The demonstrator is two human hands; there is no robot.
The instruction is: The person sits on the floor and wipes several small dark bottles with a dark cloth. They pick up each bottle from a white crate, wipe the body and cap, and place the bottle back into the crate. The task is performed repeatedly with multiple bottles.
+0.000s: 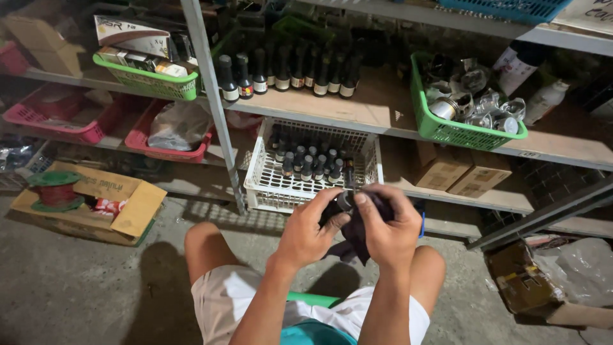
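Both hands above knees, near the floor | left hand [306, 233] fingers curled round small dark bottle [345, 200] | right hand [391, 230] fingers closed on dark cloth [355, 237] wrapped about the bottle | white basket [268, 185] of like bottles just behind, at lower shelf's front edge | green basket [447, 133] of shiny cans on shelf above, right.

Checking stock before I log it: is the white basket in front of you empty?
No, the white basket holds a cluster of small dark bottles, standing upright toward its back, beyond both hands.
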